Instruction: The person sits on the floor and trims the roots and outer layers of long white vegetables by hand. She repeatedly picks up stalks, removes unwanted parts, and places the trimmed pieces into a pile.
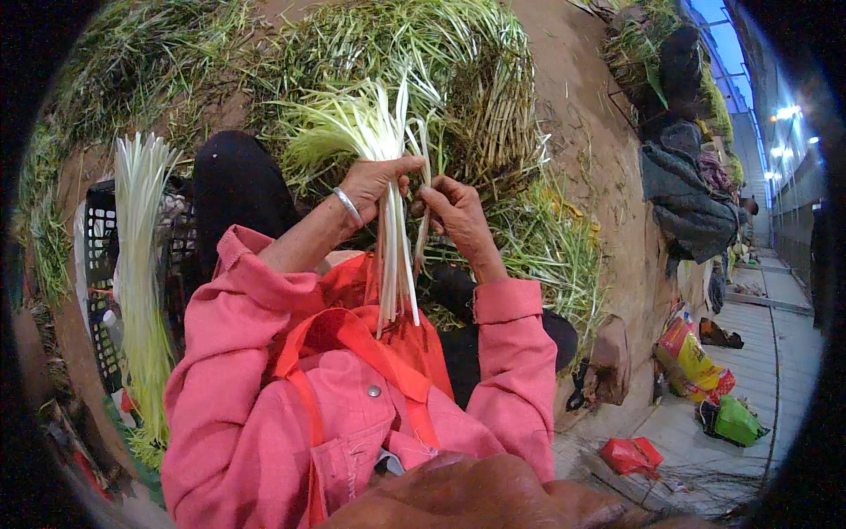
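Note:
My left hand (380, 182), with a silver bangle (348, 207) at its wrist, is closed around a bunch of pale, blanched leafy stalks (380, 125). They look like blanched chives. Their pale yellow leaf ends fan out above the fist, and the white ends hang down over a red apron (423, 357). Just to the right, my right hand (456, 211) pinches a thin separate stalk (424, 155) between thumb and fingers. Part of that stalk is hidden by the fingers.
Heaps of green stalks (462, 40) cover the brown ground ahead. Left of me, a long pale bundle (142, 264) lies across a black plastic crate (99, 231). On the right are dark cloth (691, 192), a colourful bag (687, 357) and a red packet (631, 456).

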`<state>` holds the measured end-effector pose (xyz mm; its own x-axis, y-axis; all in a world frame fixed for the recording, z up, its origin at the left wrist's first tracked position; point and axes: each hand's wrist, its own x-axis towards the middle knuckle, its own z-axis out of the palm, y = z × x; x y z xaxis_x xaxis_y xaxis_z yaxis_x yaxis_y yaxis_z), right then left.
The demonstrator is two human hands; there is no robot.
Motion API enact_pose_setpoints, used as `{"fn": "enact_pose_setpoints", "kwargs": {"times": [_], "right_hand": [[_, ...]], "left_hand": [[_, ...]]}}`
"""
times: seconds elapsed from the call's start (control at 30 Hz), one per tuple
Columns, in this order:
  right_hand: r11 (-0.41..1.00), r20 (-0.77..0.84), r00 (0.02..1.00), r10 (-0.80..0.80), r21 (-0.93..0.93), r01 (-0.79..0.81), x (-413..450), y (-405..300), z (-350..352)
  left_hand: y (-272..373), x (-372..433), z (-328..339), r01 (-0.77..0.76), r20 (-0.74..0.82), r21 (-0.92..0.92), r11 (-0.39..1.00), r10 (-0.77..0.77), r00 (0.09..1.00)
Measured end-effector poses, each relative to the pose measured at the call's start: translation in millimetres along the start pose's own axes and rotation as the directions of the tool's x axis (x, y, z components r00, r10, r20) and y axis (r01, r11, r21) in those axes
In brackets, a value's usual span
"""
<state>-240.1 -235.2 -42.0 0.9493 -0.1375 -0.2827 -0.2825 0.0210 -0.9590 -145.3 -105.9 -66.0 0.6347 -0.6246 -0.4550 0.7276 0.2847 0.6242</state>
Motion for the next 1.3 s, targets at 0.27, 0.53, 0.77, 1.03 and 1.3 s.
{"fn": "enact_pose_setpoints", "kwargs": {"times": [0.27,0.53,0.77,1.03,1.3], "right_hand": [[0.992,0.049,0.999,0.005,0.129,-0.011,-10,-2,-8],[0.981,-0.264,0.945,-0.192,-0.053,0.185,-5,1,7],[0.943,-0.237,0.971,-0.022,0.317,0.098,-3,-7,-3],[0.931,-0.147,0.969,-0.199,-0.336,0.140,7,-9,3],[0.819,0.052,0.998,0.042,-0.574,-0.005,-22,-31,-1]], "left_hand": [[2,-5,8,0.059,0.053,0.024,0.998,-0.060,0.997],[-8,1,5,0.013,-0.031,0.028,1.000,-0.013,0.999],[-9,4,-3,0.044,-0.097,0.155,0.987,-0.029,0.995],[8,-2,-7,0.047,-0.083,0.083,0.995,-0.040,0.996],[35,-2,-17,0.094,-0.041,0.046,0.995,-0.092,0.995]]}}
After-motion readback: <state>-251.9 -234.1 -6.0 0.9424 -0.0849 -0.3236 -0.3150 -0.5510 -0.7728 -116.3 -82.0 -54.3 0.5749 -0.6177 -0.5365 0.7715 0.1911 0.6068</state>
